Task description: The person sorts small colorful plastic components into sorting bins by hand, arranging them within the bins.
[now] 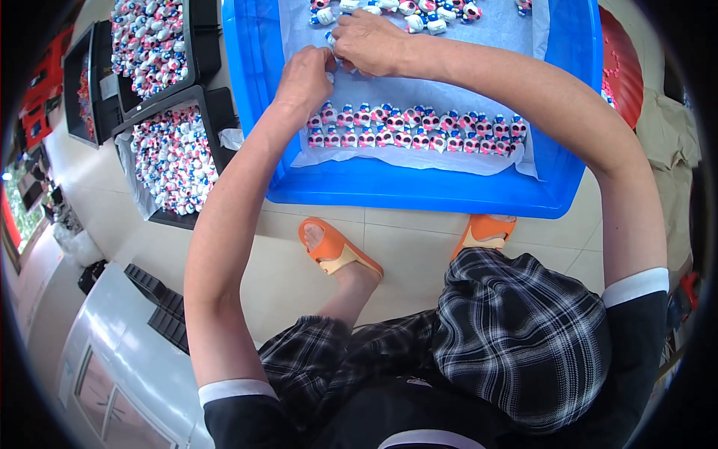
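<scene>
Your left hand (303,78) and right hand (366,45) met near the left side of the blue tray (419,191), fingertips almost together over its lining. Your fingers were curled inward, which suggested close work on something small, but whether either grip was clenched on a toy or released you could not tell from above; the fingers hid it. The toy figures (413,127) nearest you sat side by side in two rows along the tray's near edge, faces turned the same way, probably so that each could be checked and counted at a glance. More loose figures (434,19) lay in a jumble past your right forearm, apparently left within reach. The white paper (389,93) under them all likely protected their paint from the plastic.

The tray was broad and high-rimmed; what supported it was hidden. On your left, an upper black crate (198,45) and a lower black crate (218,127) were heaped with similar figures. On your right stood a red basin (628,67) with small pink pieces, just beside crumpled brown paper (669,135). Below, your orange sandals (340,243) rested on pale floor tiles (404,239).
</scene>
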`<action>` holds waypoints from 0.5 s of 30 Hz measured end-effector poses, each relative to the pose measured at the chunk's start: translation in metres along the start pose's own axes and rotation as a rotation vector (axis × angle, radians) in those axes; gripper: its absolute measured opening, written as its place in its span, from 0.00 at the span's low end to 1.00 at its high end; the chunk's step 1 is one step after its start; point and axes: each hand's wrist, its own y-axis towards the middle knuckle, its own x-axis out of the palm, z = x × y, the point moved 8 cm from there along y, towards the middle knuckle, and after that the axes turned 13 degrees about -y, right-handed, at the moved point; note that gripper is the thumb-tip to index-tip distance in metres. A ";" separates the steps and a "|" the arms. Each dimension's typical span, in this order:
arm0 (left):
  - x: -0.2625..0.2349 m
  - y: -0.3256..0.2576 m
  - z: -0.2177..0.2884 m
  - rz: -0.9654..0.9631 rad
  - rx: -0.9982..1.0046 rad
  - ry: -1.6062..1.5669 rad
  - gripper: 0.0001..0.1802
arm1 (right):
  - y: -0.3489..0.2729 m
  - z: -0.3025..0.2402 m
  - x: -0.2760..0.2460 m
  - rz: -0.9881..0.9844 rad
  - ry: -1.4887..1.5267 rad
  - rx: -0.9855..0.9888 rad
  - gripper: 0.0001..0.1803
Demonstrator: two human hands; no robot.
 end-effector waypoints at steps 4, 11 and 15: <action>0.004 -0.011 0.000 -0.049 -0.023 0.117 0.08 | -0.003 -0.013 0.006 0.001 0.033 -0.051 0.06; 0.010 -0.021 0.000 -0.117 0.023 0.284 0.07 | -0.016 -0.021 0.003 0.083 0.027 0.009 0.06; 0.010 -0.028 0.009 -0.071 0.077 0.405 0.10 | -0.019 -0.031 0.002 0.237 0.080 0.030 0.07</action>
